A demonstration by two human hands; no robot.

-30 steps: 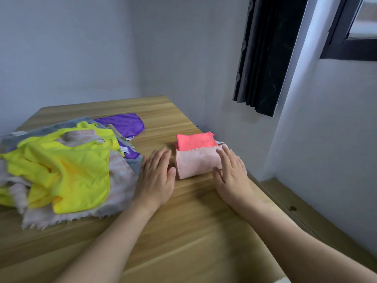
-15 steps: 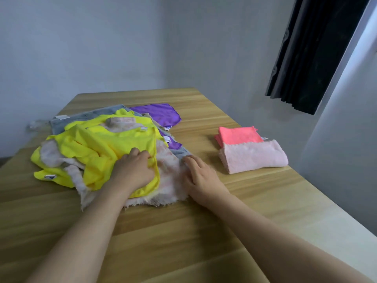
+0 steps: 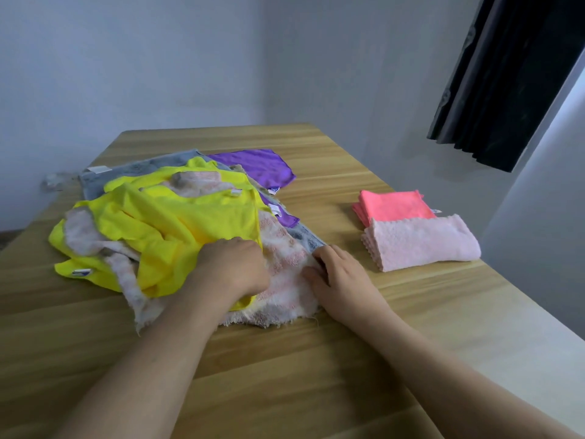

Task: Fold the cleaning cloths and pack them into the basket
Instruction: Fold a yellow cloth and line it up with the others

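Left hand (image 3: 232, 267), centre of frame, is lying knuckles-up with fingers curled into the near edge of the yellow cloth (image 3: 177, 229); it appears to be gripping that edge, though the fingertips are hidden under the fabric. Right hand (image 3: 338, 277), just right of it, is pinching the right edge of the pale pink-striped towel (image 3: 285, 280) lying beneath the yellow one, thumb and fingers closing on the fabric.

Both hands are working at the near side of the unfolded pile, left-centre of frame. In the pile: yellow on top, striped towel under it, grey cloth (image 3: 126, 172) and purple cloth (image 3: 259, 166) toward the far side. Two folded cloths are sitting well apart at right of frame: coral (image 3: 395, 205) behind, light pink (image 3: 424, 242) in front, touching. No basket is in view.

Judgement: the step in hand is separating one cloth from the pile for folding. To do it well:
- settle on a single layer; the hands are now on two different cloths, so lifting together would drag the pile.
- hold the lower layers down while drawing the chosen cloth toward the bare worktop (image 3: 285, 375) at the bottom of the frame.
- spread it flat, corners matched, before folding.
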